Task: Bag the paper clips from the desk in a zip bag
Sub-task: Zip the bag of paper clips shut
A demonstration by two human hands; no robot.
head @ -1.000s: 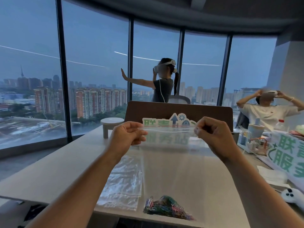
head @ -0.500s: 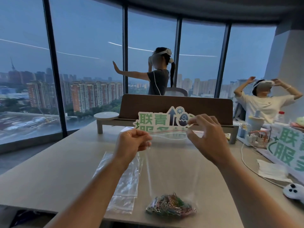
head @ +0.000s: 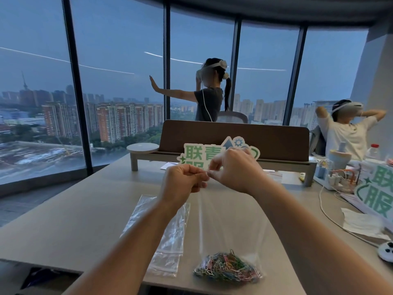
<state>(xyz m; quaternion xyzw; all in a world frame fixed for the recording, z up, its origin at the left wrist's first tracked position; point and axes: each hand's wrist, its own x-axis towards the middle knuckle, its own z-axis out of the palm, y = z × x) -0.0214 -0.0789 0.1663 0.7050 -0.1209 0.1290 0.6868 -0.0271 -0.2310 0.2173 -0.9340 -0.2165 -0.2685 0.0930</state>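
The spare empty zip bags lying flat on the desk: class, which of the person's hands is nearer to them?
Left. The left hand hovers just above the far end of the spare bags; the right hand is farther to the right, above the filled bag.

Both forearms are bare to each hand (head: pixel 182 179), no sleeves showing.

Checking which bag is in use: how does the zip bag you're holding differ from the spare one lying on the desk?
The held zip bag hangs upright, pinched at its top by the left hand and right hand; the spare bag lies flat on the desk. The held zip bag has colored paper clips heaped at its bottom; the spare bag looks empty. Both are clear plastic.
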